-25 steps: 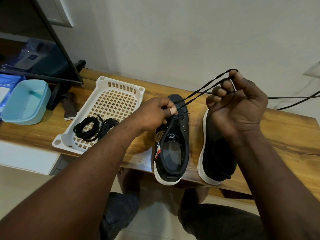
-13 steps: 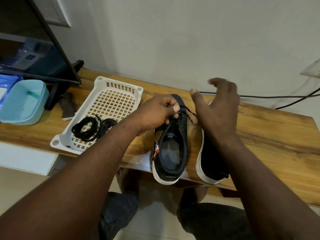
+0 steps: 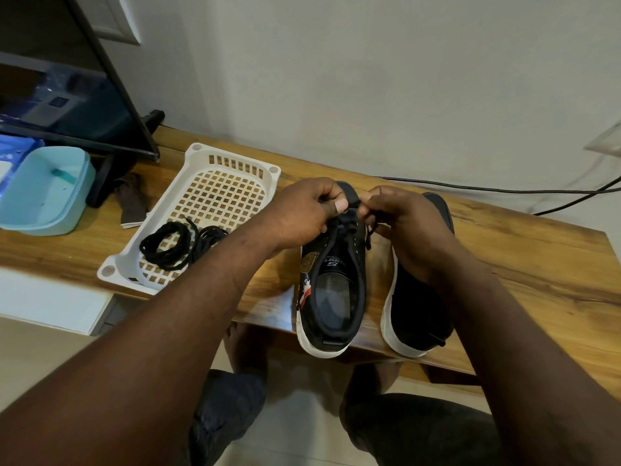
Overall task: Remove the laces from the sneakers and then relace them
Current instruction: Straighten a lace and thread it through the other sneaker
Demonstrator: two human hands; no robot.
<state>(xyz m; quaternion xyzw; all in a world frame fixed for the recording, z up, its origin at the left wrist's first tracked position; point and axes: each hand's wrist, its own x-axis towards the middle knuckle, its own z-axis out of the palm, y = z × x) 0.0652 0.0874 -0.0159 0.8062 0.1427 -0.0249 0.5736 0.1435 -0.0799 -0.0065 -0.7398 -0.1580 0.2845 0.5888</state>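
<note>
Two black sneakers with white soles stand side by side at the front edge of the wooden table, heels toward me. My left hand point(image 3: 307, 210) grips the upper front of the left sneaker point(image 3: 331, 290) with curled fingers. My right hand point(image 3: 405, 223) pinches the black lace point(image 3: 369, 232) at the eyelets of that same shoe and lies over the right sneaker point(image 3: 416, 311), hiding its front. Loose coils of black lace point(image 3: 178, 242) lie in the white basket point(image 3: 201, 153).
A light blue plastic tub point(image 3: 43, 193) sits at the far left beside a dark screen point(image 3: 67, 95) on a stand. A folded brown cloth point(image 3: 131, 201) lies by the basket. A black cable point(image 3: 504, 190) runs along the wall. My knees are below the table edge.
My right hand let go of the lace it held stretched high, dropped down and now pinches the lace at the left sneaker's eyelets. My left hand stayed on the shoe.
</note>
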